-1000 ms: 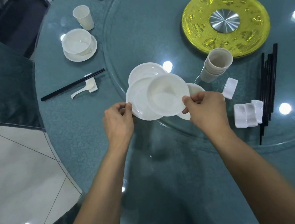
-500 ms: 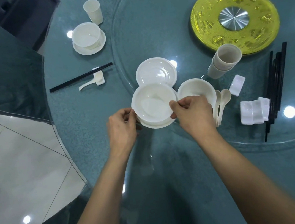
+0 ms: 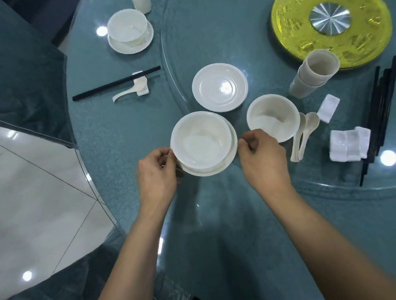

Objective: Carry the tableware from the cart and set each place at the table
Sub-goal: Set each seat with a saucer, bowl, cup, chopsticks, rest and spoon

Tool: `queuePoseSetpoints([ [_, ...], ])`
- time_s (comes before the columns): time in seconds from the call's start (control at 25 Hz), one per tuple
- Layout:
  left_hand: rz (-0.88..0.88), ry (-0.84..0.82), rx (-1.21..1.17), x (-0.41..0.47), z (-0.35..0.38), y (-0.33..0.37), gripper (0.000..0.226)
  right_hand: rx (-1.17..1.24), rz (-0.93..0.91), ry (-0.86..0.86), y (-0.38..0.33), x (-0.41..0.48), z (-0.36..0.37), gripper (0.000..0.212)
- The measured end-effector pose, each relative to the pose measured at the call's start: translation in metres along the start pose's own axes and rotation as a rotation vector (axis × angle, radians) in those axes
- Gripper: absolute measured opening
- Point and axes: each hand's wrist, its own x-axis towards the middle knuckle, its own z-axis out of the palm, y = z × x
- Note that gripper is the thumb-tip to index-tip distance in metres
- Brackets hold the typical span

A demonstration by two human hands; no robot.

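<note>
bowl [image 3: 200,140] on saucer [image 3: 219,170] between left hand [image 3: 156,177], right hand [image 3: 263,161]

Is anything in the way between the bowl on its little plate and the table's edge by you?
The left hand and right hand hold the saucer under the bowl; nothing visible lies on the table between it and the near edge.

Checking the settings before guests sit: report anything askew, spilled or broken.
The bowl sits off-centre on its saucer, whose rim shows only at the right and near sides. Nothing looks spilled or broken.
</note>
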Motion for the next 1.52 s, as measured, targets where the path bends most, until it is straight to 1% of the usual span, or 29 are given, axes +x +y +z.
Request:
queuePoseSetpoints([
  [0.12,-0.001,-0.001,0.006,-0.008,-0.005,-0.011,0.016,-0.018,-0.007,-0.039,0.009,-0.008,0.008,0.018],
  [0.28,-0.003,-0.005,0.022,-0.016,-0.007,-0.026,0.015,-0.033,-0.022,-0.045,0.02,-0.017,0.017,0.017],
  [0.44,-0.041,-0.011,0.037,-0.024,-0.008,-0.042,0.01,-0.031,0.004,-0.068,0.034,-0.024,0.025,0.015],
  [0.6,-0.076,-0.031,0.061,-0.031,-0.007,-0.054,0.014,-0.044,0.026,-0.081,0.046,-0.032,0.031,0.015],
  [0.68,-0.078,-0.034,0.076,-0.034,-0.006,-0.06,0.019,-0.064,0.034,-0.087,0.052,-0.035,0.033,0.016],
  [0.88,-0.118,-0.034,0.102,-0.039,-0.003,-0.067,0.041,-0.102,0.048,-0.098,0.059,-0.038,0.035,0.016],
  [1.04,-0.127,-0.042,0.125,-0.039,-0.002,-0.071,0.048,-0.138,0.054,-0.103,0.063,-0.039,0.039,0.014],
  [1.4,-0.128,-0.03,0.215,-0.043,-0.001,-0.071,0.039,-0.118,0.062,-0.094,0.073,-0.045,0.04,0.012],
  [1.52,-0.116,-0.013,0.224,-0.044,0.001,-0.069,0.031,-0.114,0.069,-0.093,0.075,-0.046,0.04,0.01],
])
